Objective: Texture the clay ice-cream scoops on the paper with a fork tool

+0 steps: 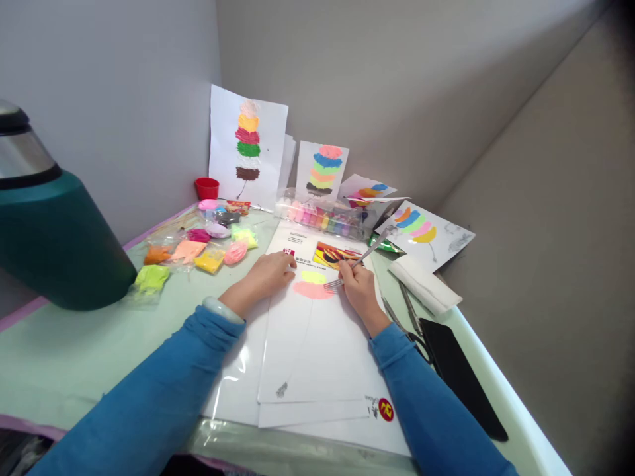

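Observation:
My right hand (359,291) grips a metal fork (373,246) near its tines. The tines touch the right end of a flat pink clay patch (312,290) on a white sheet of paper (317,350). Just above that patch is a yellow clay patch (313,277). My left hand (264,280) rests with its fingers laid on the left side of the sheet, holding nothing. A thin drawn line runs down from the pink patch to a small grey sketch (282,390) near the bottom corner.
Several bags of coloured clay (187,251) lie left, with a red cup (207,188) behind and a green bottle (54,225) nearer. Layered pictures (248,145) lean at the back by a clear tray (322,215). Tissue (425,283), scissors (421,345) and a phone (461,377) lie right.

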{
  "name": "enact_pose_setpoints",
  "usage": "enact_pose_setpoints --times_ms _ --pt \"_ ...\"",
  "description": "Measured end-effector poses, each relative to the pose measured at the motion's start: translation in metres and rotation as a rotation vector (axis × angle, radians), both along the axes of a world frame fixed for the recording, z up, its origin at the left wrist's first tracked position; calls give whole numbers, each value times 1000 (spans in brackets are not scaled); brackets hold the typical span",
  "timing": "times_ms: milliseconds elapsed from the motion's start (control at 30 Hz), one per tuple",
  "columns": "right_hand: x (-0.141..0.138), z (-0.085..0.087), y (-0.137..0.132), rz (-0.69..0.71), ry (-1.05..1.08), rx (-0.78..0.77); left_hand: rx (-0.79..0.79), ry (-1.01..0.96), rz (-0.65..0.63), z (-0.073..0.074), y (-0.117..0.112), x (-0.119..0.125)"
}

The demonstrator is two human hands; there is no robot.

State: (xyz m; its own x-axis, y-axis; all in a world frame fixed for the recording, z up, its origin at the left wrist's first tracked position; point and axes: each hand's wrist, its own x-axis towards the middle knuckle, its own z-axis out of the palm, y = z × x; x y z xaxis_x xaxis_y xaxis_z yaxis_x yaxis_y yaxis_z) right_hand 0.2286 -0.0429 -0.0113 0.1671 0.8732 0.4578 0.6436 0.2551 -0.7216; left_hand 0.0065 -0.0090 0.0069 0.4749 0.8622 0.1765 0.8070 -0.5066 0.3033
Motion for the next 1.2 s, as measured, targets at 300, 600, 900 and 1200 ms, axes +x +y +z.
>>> enact_pose_setpoints --times_ms 300,600,900,1200 --pt "-1 -1 2 7 4 -19 -7 7 -1 0 0 0" --pt "-1 -1 1 17 16 -10 -9 7 5 0 0 0" --pt "-2 0 1 41 19 -34 -1 -3 -2 0 0 0" --pt "0 1 0 5 27 -11 4 6 -6 -1 0 0"
